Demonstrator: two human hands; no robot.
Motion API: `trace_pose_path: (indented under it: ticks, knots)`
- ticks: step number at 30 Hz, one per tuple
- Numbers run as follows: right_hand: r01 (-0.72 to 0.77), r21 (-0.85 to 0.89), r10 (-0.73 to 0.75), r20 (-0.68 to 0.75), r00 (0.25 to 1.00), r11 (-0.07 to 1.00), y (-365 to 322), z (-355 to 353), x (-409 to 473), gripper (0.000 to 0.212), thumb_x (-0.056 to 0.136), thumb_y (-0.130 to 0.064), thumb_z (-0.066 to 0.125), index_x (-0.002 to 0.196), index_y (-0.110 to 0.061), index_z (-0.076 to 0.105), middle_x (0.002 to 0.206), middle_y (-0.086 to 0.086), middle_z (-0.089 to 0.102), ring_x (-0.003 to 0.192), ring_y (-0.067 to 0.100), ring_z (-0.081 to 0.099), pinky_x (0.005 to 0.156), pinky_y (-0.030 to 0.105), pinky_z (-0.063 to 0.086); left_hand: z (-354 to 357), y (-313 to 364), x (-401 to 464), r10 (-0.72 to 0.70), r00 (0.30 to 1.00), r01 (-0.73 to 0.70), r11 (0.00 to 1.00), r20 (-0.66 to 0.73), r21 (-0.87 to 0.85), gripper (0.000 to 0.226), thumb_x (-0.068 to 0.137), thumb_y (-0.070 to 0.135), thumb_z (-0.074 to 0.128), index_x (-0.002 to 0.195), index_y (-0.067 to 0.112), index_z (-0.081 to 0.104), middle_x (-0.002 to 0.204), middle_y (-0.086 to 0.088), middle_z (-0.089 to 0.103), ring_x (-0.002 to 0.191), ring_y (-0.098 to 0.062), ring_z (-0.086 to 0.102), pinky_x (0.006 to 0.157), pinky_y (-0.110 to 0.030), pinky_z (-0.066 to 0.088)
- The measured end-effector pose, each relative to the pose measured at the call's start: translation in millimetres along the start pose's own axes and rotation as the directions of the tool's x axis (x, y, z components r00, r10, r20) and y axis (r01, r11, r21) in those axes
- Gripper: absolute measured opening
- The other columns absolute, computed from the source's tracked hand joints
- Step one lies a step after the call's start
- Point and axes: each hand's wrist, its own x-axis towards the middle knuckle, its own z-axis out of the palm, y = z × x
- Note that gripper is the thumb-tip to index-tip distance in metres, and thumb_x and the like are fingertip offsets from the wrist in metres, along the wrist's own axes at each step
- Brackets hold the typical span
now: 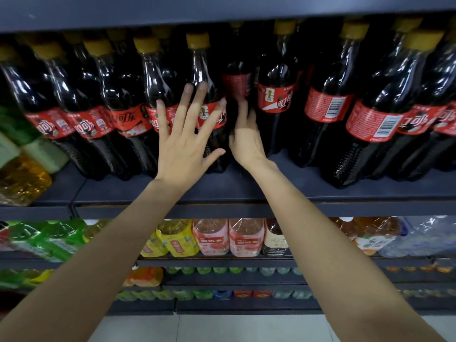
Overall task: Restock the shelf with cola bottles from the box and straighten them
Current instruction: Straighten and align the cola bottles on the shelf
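Several cola bottles with red labels and yellow caps stand in a row on the dark shelf (153, 191). My left hand (183, 141) lies flat with spread straight fingers against the front of one cola bottle (201, 67) in the middle of the row. My right hand (244, 137) reaches into the gap just right of that bottle, toward a set-back cola bottle (237, 80) deeper on the shelf; its fingertips are partly hidden in the dark gap. Further right another cola bottle (276, 95) stands at the front. No box is in view.
An upper shelf board (222, 8) hangs just above the caps. A yellow oil bottle (22, 178) and green packs sit at the left end. Lower shelves hold green, yellow, pink and clear drink bottles (212, 238). A light tiled floor (222, 329) shows below.
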Motion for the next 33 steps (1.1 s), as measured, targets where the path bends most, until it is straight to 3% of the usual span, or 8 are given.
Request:
trace_pose_path:
  ticks: [8,13,17,20,24,26,29,33]
  knots:
    - [-0.063,-0.401,0.095,0.060,0.994,0.914,-1.4,9.3,10.9,0.065,0.096,-0.006,0.038,0.150,-0.031,0.012,0.151,0.027,0.006,0.117,0.039,0.047,0.093,0.041,0.044,-0.9,1.0,0.7,-0.014,1.000,0.014,1.000,0.000,-0.004,0.094,0.075,0.054,0.068,0.150,0.024,0.020,0.156,-0.016,0.018,0.144,-0.032,0.009,0.112,-0.054,-0.007]
    - [0.111,-0.234,-0.088,0.105,0.991,0.966,2.5,2.3,1.0,0.067,0.093,-0.007,0.043,0.150,-0.025,0.014,0.149,0.021,0.017,0.121,0.041,0.041,0.093,0.041,0.046,-1.1,0.8,-0.8,-0.013,1.000,0.013,1.000,-0.010,-0.003,0.094,0.075,0.053,0.069,0.150,0.024,0.021,0.156,-0.016,0.019,0.144,-0.033,0.012,0.113,-0.053,-0.006]
    - [0.099,-0.014,-0.092,0.235,0.968,0.995,15.5,-11.7,2.1,0.061,0.094,0.000,0.040,0.149,-0.020,0.024,0.157,0.017,0.005,0.142,0.032,0.019,0.100,0.011,0.018,-1.4,1.0,-0.3,-0.016,1.000,0.016,1.000,-0.003,0.004,0.095,0.075,0.054,0.070,0.150,0.024,0.021,0.156,-0.016,0.018,0.144,-0.032,0.012,0.114,-0.050,-0.011]
    - [-0.010,0.218,-0.050,0.269,0.962,0.976,7.8,-9.3,-5.1,0.062,0.093,0.001,0.037,0.149,-0.020,0.022,0.159,0.012,-0.003,0.146,0.021,0.002,0.102,0.012,0.005,-1.7,-0.9,-0.2,-0.012,1.000,0.012,1.000,-0.014,0.003,0.093,0.075,0.053,0.070,0.150,0.023,0.023,0.156,-0.017,0.019,0.144,-0.033,0.012,0.114,-0.046,-0.014]
    - [-0.115,0.544,0.042,0.145,0.989,0.831,0.3,-4.6,-10.3,0.035,0.080,-0.019,0.038,0.115,-0.015,0.040,0.115,0.002,0.049,0.103,0.008,0.048,0.089,0.022,0.035,-3.2,-2.3,-1.0,-0.012,1.000,0.012,1.000,0.003,0.000,0.093,0.077,0.051,0.070,0.150,0.022,0.020,0.156,-0.019,0.017,0.144,-0.033,0.011,0.114,-0.044,-0.014]
    - [-0.160,0.627,0.118,0.110,0.987,0.763,-1.9,-6.8,-13.4,0.033,0.086,-0.031,0.041,0.114,-0.014,0.035,0.103,-0.008,0.046,0.093,0.000,0.046,0.080,0.017,0.036,-2.9,0.6,0.3,-0.029,0.999,0.029,1.000,0.024,0.009,0.093,0.078,0.050,0.069,0.151,0.022,0.018,0.156,-0.019,0.014,0.145,-0.033,0.010,0.114,-0.045,-0.016]
    - [-0.103,0.583,0.021,0.146,0.989,0.806,-3.4,-1.5,-24.4,0.067,0.098,-0.036,0.044,0.148,-0.015,0.006,0.152,-0.001,0.021,0.133,0.000,0.022,0.099,0.004,0.023,0.7,3.2,1.8,-0.038,0.999,0.037,0.999,0.028,0.026,0.091,0.080,0.048,0.066,0.151,0.021,0.016,0.157,-0.019,0.014,0.145,-0.033,0.011,0.113,-0.046,-0.018]
    - [-0.061,0.465,-0.046,0.216,0.975,0.883,-4.8,10.3,-25.6,0.093,0.089,-0.052,0.050,0.150,-0.018,-0.013,0.159,0.001,-0.013,0.145,0.008,-0.009,0.119,0.032,0.004,3.6,-1.3,-0.2,-0.012,1.000,0.011,0.999,0.016,0.045,0.086,0.085,0.043,0.063,0.152,0.020,0.013,0.156,-0.019,0.015,0.144,-0.032,0.010,0.114,-0.045,-0.015]
